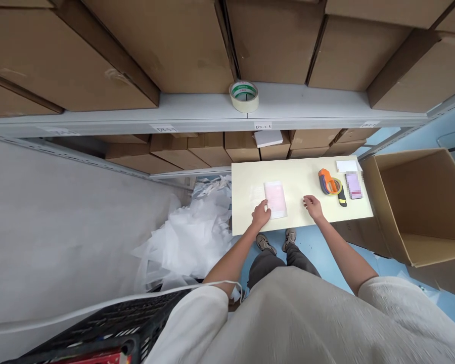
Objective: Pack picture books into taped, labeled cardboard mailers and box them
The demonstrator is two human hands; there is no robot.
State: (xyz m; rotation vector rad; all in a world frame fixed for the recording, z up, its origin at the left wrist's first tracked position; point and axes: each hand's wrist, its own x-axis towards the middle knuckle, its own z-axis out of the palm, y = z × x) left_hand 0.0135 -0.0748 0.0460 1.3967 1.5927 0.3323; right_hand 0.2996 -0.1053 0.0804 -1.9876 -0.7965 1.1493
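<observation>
A flat packet with a pale pink middle and whitish ends (276,200) lies on the cream tabletop (246,174). My left hand (261,214) is at the packet's lower left edge, thumb and fingers closed on that edge. To the right of the packet, my right hand (313,207) hovers low over the tabletop. Its fingers are loosely bent and slightly apart, and I see nothing between them. Beyond my right hand sit an orange and dark blue tape dispenser (328,182) with a roll of tape and a black and yellow cutter (342,196).
A purple phone-like item (353,185) and a white box (346,166) are at the table's right end. An open carton (420,202) stands right. White sheeting (193,232) is heaped left, near a black crate (136,318). Masking tape (244,97) rests on the shelf (197,108) among cartons.
</observation>
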